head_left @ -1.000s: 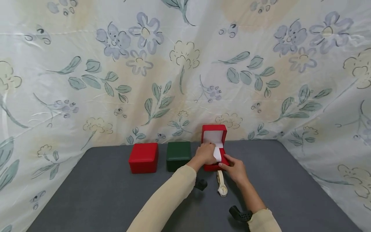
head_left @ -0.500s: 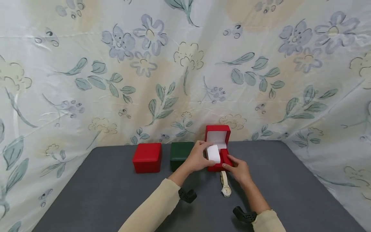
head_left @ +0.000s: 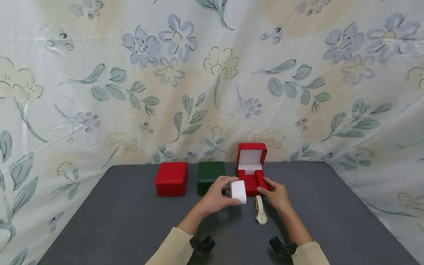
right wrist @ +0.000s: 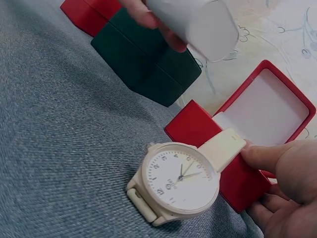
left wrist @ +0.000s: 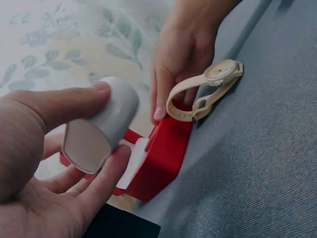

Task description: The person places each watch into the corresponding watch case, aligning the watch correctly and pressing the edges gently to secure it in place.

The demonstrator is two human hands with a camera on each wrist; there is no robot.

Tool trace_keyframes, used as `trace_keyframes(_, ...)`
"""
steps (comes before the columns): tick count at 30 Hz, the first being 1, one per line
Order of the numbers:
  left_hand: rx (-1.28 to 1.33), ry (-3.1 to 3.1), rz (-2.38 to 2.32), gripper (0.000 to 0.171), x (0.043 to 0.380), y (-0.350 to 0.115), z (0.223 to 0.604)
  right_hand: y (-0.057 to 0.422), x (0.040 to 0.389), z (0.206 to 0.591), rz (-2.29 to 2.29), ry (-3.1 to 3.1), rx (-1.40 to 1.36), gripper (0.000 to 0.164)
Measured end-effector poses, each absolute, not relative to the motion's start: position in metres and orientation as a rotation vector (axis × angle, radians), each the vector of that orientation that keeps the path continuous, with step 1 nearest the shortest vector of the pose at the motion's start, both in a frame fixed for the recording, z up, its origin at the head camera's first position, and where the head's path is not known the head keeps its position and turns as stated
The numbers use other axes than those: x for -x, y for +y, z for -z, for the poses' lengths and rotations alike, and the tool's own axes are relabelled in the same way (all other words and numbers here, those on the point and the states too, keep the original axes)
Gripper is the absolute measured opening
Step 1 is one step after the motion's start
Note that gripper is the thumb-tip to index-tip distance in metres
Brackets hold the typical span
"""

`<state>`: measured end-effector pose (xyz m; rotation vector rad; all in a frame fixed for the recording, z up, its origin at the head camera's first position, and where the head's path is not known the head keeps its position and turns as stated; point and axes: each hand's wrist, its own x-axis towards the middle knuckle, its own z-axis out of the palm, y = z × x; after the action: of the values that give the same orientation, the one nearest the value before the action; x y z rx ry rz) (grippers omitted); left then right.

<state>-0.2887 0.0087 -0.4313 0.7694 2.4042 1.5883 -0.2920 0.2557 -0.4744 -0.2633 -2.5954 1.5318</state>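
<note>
My left hand (head_left: 213,198) pinches a white watch cushion (head_left: 240,192) between thumb and fingers, in front of the open red watch box (head_left: 250,184). In the left wrist view, the cushion (left wrist: 121,106) shows a smooth rounded side and a flat end. My right hand (head_left: 278,196) grips the right side of the box, its thumb at the front edge in the right wrist view. The box lid stands up, showing a white lining (right wrist: 272,106). A cream wristwatch (head_left: 261,219) with a buckled strap lies on its side just before the box, between the hands.
To the left of the open box stand a closed dark green box (head_left: 208,176) and a closed red box (head_left: 171,179). All rest on a grey cloth-covered table (head_left: 132,224). A flower-patterned curtain (head_left: 185,73) hangs right behind the table.
My left hand has drawn the white cushion out of the red box and brought it left and toward me. My right hand stays at the box; the view has shifted slightly.
</note>
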Motion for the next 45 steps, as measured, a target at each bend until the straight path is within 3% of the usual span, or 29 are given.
trace_keyframes(21,-0.781,2.449,-1.586,0.064,0.276,-0.027,0.425,0.253,0.289,0.473,-1.612,-2.584,0.284,0.065)
trace_keyframes(33,-0.744,2.422,-1.632,0.064,0.277,-0.034,0.422,0.264,0.283,0.451,-1.533,-2.371,0.315,0.045)
trace_keyframes(38,-0.748,2.421,-1.629,0.064,0.278,-0.033,0.422,0.268,0.271,0.441,-1.38,-2.463,0.18,0.046)
trace_keyframes(45,-0.747,2.427,-1.619,0.064,0.277,-0.034,0.423,0.28,0.258,0.448,-1.256,-2.749,-0.273,0.061)
